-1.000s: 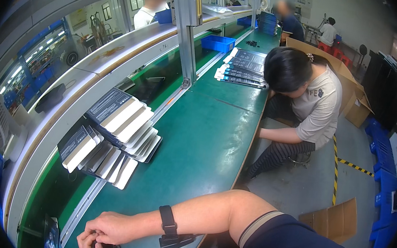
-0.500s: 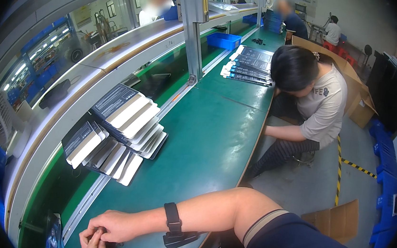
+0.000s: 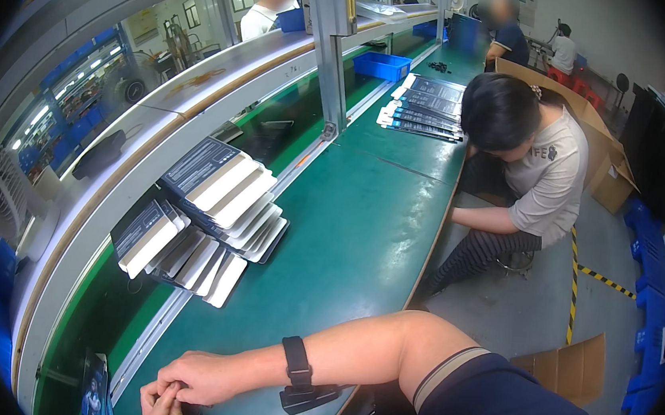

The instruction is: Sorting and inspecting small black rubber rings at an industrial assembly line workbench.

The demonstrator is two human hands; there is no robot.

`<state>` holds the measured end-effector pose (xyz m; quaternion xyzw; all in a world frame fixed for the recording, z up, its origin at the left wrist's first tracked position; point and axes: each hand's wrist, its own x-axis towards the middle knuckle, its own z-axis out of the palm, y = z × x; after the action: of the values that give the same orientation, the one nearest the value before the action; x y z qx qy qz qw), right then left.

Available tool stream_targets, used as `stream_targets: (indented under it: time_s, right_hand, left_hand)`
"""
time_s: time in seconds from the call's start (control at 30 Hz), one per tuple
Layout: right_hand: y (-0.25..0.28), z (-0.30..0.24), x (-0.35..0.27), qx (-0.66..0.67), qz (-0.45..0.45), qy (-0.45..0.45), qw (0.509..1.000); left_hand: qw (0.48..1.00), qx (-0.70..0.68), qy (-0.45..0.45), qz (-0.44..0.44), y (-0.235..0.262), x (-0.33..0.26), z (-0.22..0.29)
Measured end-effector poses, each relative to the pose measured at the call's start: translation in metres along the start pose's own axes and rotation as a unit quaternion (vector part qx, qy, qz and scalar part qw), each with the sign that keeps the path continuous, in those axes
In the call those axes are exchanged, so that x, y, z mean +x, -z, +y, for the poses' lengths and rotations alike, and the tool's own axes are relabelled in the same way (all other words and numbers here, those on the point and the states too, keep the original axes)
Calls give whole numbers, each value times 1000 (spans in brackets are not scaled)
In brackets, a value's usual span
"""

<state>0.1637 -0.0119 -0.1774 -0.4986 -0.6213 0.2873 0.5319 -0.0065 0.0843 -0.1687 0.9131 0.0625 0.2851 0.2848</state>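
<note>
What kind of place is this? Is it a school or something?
It looks more like a factory workshop, probably for assembling or packing things. There's a long green workbench, bundles of dark cartons with white flaps, and a co-worker sitting along it.

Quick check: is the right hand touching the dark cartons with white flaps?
Apart. The head view shows a strip of green tabletop between the right hand and the cartons.

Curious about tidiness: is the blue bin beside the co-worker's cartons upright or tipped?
Upright: the blue bin rests with its open top facing up.
</note>
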Motion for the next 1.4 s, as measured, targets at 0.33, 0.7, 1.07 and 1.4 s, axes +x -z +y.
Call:
stream_targets:
  time_s: [0.33,0.7,1.07,1.4]
  right_hand:
    - [0,2,-3,6,-14,-5,1000]
    - [2,4,-2,18,-30,-10,999]
    - [7,-8,-4,50,-40,-33,997]
    - [-1,10,-3,8,-2,42,999]
  left_hand:
    - [999,-15,49,-4,-1,-1,2]
    - [999,-12,42,-4,-3,4,6]
    - [1000,-21,14,-4,-2,5,6]
    - [998,-45,33,-4,-3,2,0]
